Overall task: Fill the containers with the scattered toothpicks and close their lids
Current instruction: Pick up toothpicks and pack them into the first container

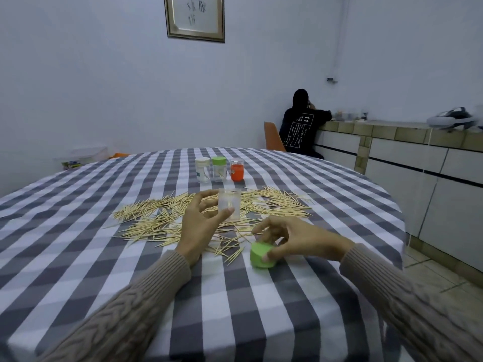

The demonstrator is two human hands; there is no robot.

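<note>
— While the right hand (285,239) sits nearest us, what is it doing?

— It rests over a green lid (261,256) on the checked tablecloth (235,309), thumb and curled fingers pinching the lid at its sides. The lid is tilted, at the near edge of the toothpicks.

— And the left hand (201,226)?

— A bit further in, it grips a clear open container (230,203), thumb on the near side and fingers wrapped round the far side. The container stands upright over the scattered toothpicks (183,218). Whether it touches the cloth, I cannot tell. A few sticks seem to stand inside it.

— Where do the toothpicks lie?

— Spread in a wide band across the middle of the table, from left of the hand to well right of it, some reaching down to the lid.

— Beyond that?

— Three more containers in a row: a white-lidded container (202,169), touching or just beside a green-lidded container (219,168), then a container with an orange lid inside (237,169), slightly apart.

— Further back?

— A person in dark clothes (300,126) sits on an orange chair (273,138), leaning on a tiled counter (392,131). A framed picture (194,18) hangs on the wall.
</note>
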